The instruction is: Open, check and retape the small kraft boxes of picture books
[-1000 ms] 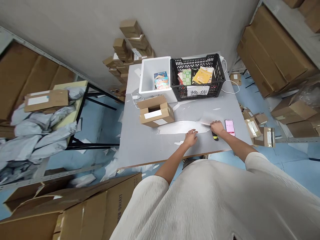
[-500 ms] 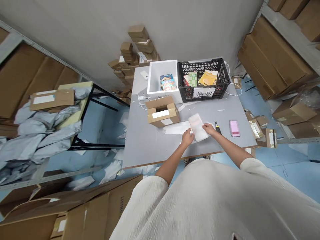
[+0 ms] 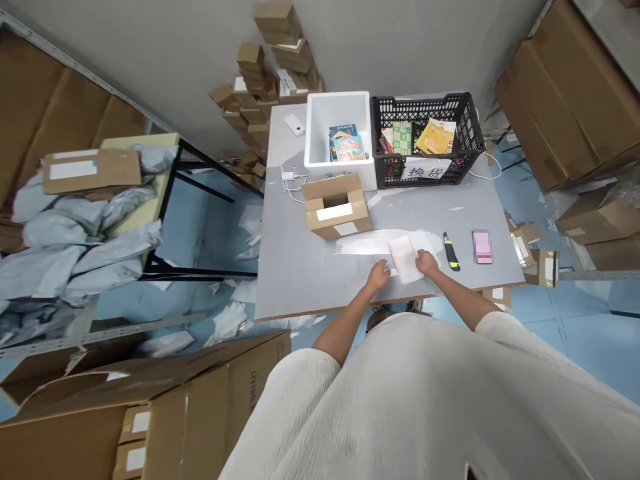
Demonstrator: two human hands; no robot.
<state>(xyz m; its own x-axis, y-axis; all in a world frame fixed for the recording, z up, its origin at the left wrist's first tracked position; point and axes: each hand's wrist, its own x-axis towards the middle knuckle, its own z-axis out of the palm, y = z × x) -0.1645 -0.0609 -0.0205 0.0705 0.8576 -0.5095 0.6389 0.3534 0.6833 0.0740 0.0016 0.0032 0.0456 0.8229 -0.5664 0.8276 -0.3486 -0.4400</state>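
Note:
A flat, pale packet in translucent white wrapping [image 3: 405, 259] is at the table's front edge, between my hands. My right hand [image 3: 427, 263] grips its right edge, fingers closed. To its left, my left hand [image 3: 379, 274] is closed in a pinch on a small white strip that reaches toward the packet. Behind the packet lies a loose white sheet [image 3: 363, 243]. A black and yellow box cutter [image 3: 451, 252] rests to the right of my right hand, with a phone [image 3: 483, 247] beyond it.
An open cardboard box [image 3: 337, 217] stands on the grey table [image 3: 300, 280]. Behind it are a white foam box [image 3: 314, 130] and a black crate [image 3: 383, 172], both with books. Cartons are stacked by the wall [image 3: 400, 40]; grey parcels [image 3: 100, 227] fill the left side table.
The left hand has come off the packet's left edge, drawing a white strip out leftward. The right hand keeps its grip on the right edge. The view has shifted slightly.

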